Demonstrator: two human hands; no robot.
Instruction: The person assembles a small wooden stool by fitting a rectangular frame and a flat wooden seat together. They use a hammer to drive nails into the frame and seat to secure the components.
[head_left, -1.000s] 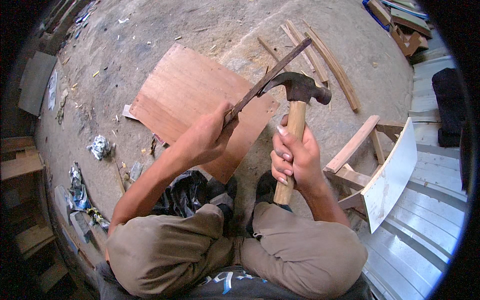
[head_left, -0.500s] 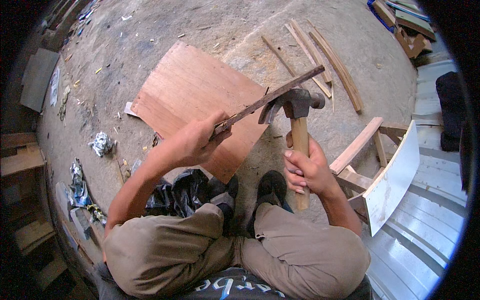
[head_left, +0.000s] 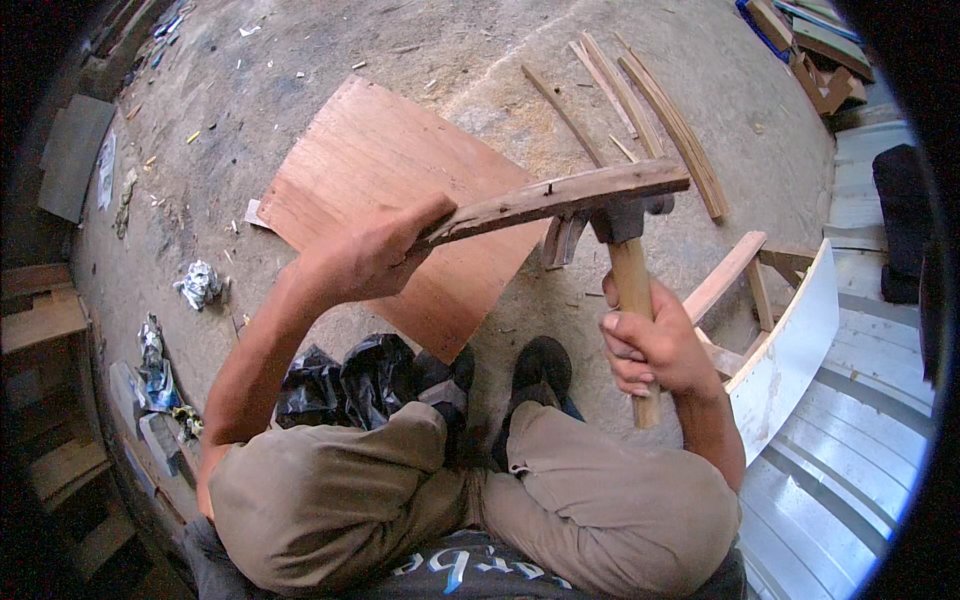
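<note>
My left hand (head_left: 375, 255) grips one end of a long worn wooden strip (head_left: 560, 197), holding it nearly level in front of me. My right hand (head_left: 650, 345) is closed around the wooden handle of a claw hammer (head_left: 630, 280). The hammer's metal head (head_left: 600, 222) sits right under the strip's far end, its claw pointing left and touching the wood. A small dark nail mark shows on the strip near its middle. My knees and dark shoes are below.
A plywood sheet (head_left: 400, 200) lies on the concrete floor behind the strip. Loose wooden slats (head_left: 640, 100) lie further back. A white curved panel on a wooden frame (head_left: 785, 350) stands at my right. Black plastic bags (head_left: 350, 380) sit by my left leg, with scrap and timber along the left.
The strip has swung from pointing steeply up to nearly level and closer to the camera. The hammer has dropped from beside the strip's tip to under it, head against the wood.
</note>
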